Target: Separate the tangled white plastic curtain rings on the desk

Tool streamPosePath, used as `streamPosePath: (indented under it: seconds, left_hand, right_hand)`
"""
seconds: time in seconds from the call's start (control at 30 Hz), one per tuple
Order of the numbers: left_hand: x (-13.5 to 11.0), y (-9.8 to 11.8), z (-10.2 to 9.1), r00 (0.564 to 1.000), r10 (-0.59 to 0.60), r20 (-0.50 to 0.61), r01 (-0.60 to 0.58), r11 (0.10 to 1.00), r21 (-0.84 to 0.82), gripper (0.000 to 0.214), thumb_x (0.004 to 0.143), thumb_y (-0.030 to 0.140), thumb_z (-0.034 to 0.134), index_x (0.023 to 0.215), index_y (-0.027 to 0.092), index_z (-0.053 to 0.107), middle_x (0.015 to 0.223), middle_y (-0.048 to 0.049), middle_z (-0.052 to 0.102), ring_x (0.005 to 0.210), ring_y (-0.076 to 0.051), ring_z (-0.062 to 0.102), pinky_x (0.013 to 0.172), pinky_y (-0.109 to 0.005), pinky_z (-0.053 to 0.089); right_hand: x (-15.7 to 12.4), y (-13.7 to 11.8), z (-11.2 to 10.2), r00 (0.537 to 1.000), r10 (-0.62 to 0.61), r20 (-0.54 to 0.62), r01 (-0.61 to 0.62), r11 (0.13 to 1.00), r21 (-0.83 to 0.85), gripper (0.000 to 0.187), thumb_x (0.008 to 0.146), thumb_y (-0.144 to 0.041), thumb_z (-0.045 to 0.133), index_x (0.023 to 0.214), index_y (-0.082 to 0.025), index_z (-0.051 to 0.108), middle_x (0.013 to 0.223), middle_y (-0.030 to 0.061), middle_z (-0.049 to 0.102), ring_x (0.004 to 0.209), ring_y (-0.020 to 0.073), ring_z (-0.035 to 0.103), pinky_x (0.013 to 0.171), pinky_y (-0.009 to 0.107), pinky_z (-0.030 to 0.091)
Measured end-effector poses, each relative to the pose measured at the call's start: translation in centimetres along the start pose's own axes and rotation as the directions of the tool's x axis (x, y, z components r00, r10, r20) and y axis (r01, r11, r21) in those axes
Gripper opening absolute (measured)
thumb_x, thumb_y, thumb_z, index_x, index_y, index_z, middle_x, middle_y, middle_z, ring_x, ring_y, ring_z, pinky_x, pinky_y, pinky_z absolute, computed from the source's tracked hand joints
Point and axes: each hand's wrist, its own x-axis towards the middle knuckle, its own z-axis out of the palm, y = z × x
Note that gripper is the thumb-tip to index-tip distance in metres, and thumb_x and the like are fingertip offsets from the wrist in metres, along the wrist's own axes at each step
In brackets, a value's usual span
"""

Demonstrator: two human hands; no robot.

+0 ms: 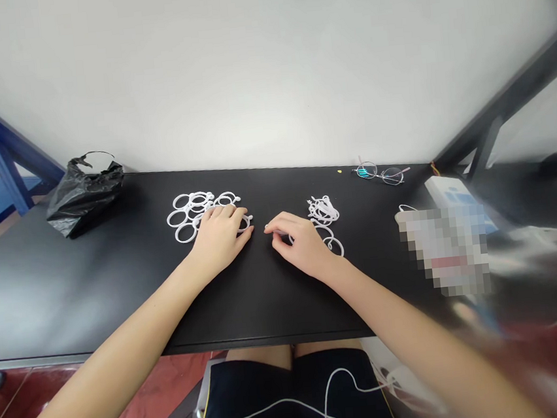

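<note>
On the black table, my left hand (219,233) lies palm down over a group of white plastic rings (177,219), fingers extended and thumb apart. One white ring (246,222) shows between its index finger and thumb. My right hand (301,241) is closed in a pinch, and a small white piece (267,226) shows at its fingertips; most of that piece is hidden. Beside and partly under this hand lie a few more white rings (336,245). Just behind them sits a small heap of thin white looped pieces (325,210).
A crumpled black plastic bag (87,194) stands at the back left. Eyeglasses (383,174) lie near the wall on the right. Farther right are a white and blue box (460,201) and a blurred-out item (445,252). A white cable (277,403) crosses my lap.
</note>
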Motion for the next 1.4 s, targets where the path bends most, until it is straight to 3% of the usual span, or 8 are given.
streamPosePath:
  seconds: [0.2, 0.4, 0.57, 0.73, 1.07, 1.17, 1.27, 1.4]
  left_hand:
    - [0.1, 0.7, -0.9, 0.995, 0.054, -0.082, -0.064, 0.99, -0.128, 0.031, 0.093, 0.029, 0.049, 0.12, 0.017, 0.058, 0.117, -0.0123, 0.064, 0.111, -0.03, 0.057, 0.101, -0.046, 0.037]
    - [-0.1, 1.6, -1.2, 0.979, 0.176, -0.106, -0.199, 0.938, -0.284, 0.03, 0.094, 0.027, 0.047, 0.123, 0.02, 0.053, 0.119, -0.009, 0.064, 0.111, -0.024, 0.059, 0.111, -0.047, 0.031]
    - [-0.2, 1.6, -1.0, 0.97, 0.211, -0.116, -0.237, 0.926, -0.293, 0.027, 0.092, 0.024, 0.05, 0.119, 0.02, 0.054, 0.112, -0.0067, 0.067, 0.1, -0.021, 0.062, 0.114, -0.05, 0.027]
    - [-0.1, 1.6, -0.9, 0.963, 0.223, -0.151, -0.258, 0.923, -0.284, 0.019, 0.091, 0.031, 0.056, 0.106, 0.019, 0.057, 0.098, -0.0039, 0.068, 0.089, -0.019, 0.063, 0.112, -0.051, 0.03]
    - [-0.2, 1.4, -0.6, 0.94, 0.27, -0.208, -0.321, 0.907, -0.273, 0.013, 0.094, 0.025, 0.051, 0.093, 0.018, 0.063, 0.087, -0.0028, 0.07, 0.083, -0.016, 0.065, 0.11, -0.046, 0.034]
    - [-0.2, 1.6, -0.6, 0.948, 0.237, -0.214, -0.299, 0.894, -0.334, 0.015, 0.094, 0.024, 0.052, 0.084, 0.018, 0.062, 0.08, -0.0006, 0.069, 0.076, -0.015, 0.063, 0.109, -0.045, 0.036]
    - [-0.1, 1.9, -0.8, 0.972, 0.137, -0.192, -0.216, 0.841, -0.495, 0.018, 0.092, 0.026, 0.054, 0.077, 0.018, 0.062, 0.074, 0.0007, 0.068, 0.07, -0.014, 0.061, 0.102, -0.042, 0.042]
    - [0.0, 2.1, -1.2, 1.0, 0.003, 0.009, 0.005, 0.631, -0.775, 0.019, 0.086, 0.032, 0.063, 0.074, 0.017, 0.065, 0.075, -0.0015, 0.07, 0.071, -0.015, 0.063, 0.076, -0.03, 0.049]
  right_hand:
    - [0.3, -0.4, -0.3, 0.984, -0.013, -0.179, 0.01, 1.0, -0.02, 0.024, 0.084, -0.007, 0.046, 0.084, -0.021, 0.065, 0.092, 0.0053, 0.068, 0.079, 0.0165, 0.065, 0.07, 0.03, 0.054]
    - [0.4, -0.6, -0.3, 0.97, 0.057, -0.237, -0.035, 0.995, 0.098, 0.021, 0.086, -0.01, 0.049, 0.084, -0.022, 0.067, 0.093, 0.0042, 0.072, 0.085, 0.0177, 0.068, 0.073, 0.032, 0.057]
    - [0.2, -0.4, -0.2, 0.949, 0.203, -0.24, -0.147, 0.961, 0.234, 0.017, 0.085, -0.015, 0.056, 0.087, -0.022, 0.072, 0.097, 0.0041, 0.075, 0.086, 0.019, 0.072, 0.077, 0.035, 0.06]
    - [0.3, -0.4, -0.2, 0.895, 0.388, -0.22, -0.273, 0.866, 0.419, 0.017, 0.085, -0.031, 0.065, 0.095, -0.021, 0.075, 0.095, 0.0048, 0.077, 0.087, 0.0215, 0.074, 0.08, 0.036, 0.062]
    - [0.3, -0.6, -0.2, 0.898, 0.402, -0.178, -0.291, 0.847, 0.445, 0.015, 0.084, -0.034, 0.067, 0.092, -0.021, 0.071, 0.094, 0.005, 0.075, 0.089, 0.0205, 0.073, 0.082, 0.034, 0.06]
    - [0.5, -0.7, -0.3, 0.904, 0.416, -0.095, -0.325, 0.816, 0.479, 0.022, 0.08, -0.036, 0.072, 0.095, -0.021, 0.068, 0.098, 0.0058, 0.073, 0.088, 0.0196, 0.071, 0.079, 0.033, 0.06]
    - [0.7, -1.0, -0.5, 0.914, 0.406, -0.005, -0.342, 0.777, 0.528, 0.031, 0.075, -0.037, 0.076, 0.099, -0.021, 0.067, 0.097, 0.006, 0.072, 0.084, 0.0187, 0.069, 0.069, 0.031, 0.059]
    - [1.0, -1.5, -0.9, 0.914, 0.401, 0.053, -0.344, 0.7, 0.626, 0.038, 0.069, -0.036, 0.081, 0.102, -0.022, 0.068, 0.1, 0.0055, 0.071, 0.084, 0.0179, 0.067, 0.067, 0.031, 0.059]
